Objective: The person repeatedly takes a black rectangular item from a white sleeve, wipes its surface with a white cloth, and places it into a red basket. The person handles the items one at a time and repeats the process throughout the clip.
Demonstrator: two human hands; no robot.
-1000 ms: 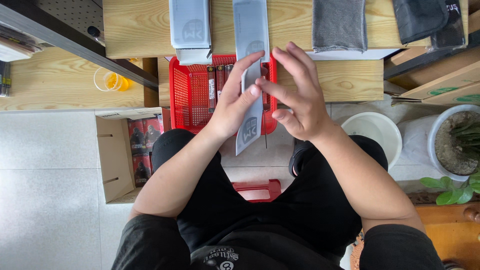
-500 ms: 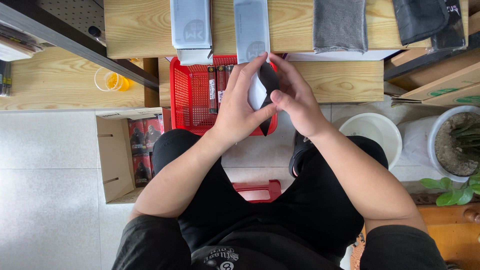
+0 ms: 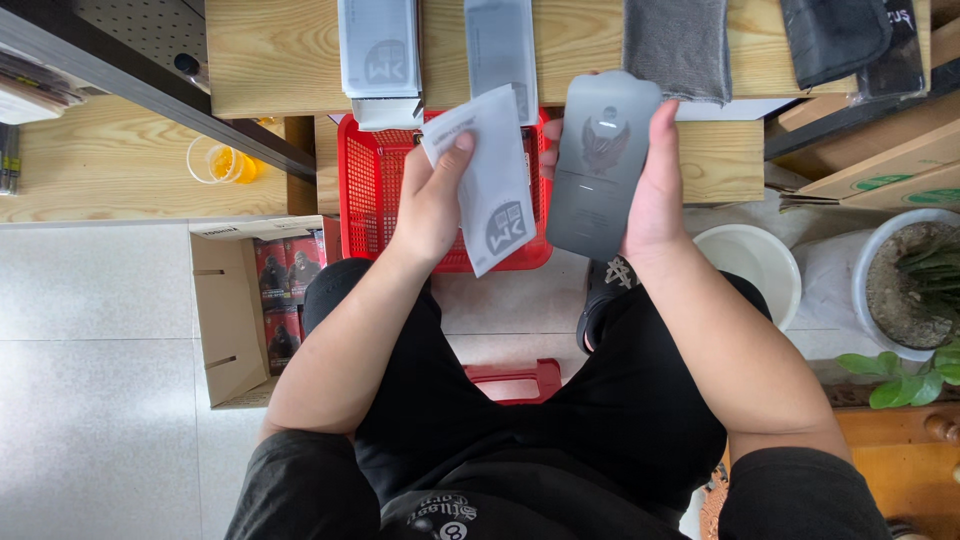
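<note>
My left hand (image 3: 432, 200) grips a flat white-grey sleeve (image 3: 492, 180) with a round logo near its lower end, held tilted over the red plastic basket (image 3: 372, 190). My right hand (image 3: 655, 190) holds a dark grey flat panel with rounded corners (image 3: 600, 165) upright, just right of the sleeve and apart from it. Both are held above my lap, in front of the wooden bench (image 3: 280, 50).
Two stacks of grey sleeves (image 3: 375, 50) (image 3: 500, 45) and folded grey (image 3: 678, 35) and dark cloths (image 3: 835, 35) lie on the bench. An open cardboard box of red packs (image 3: 250, 310) stands at left, a white bowl (image 3: 755, 265) and potted plant (image 3: 915, 280) at right.
The hands were together on one packet; now they have drawn apart, the dark panel out in my right hand and the emptied sleeve in my left.
</note>
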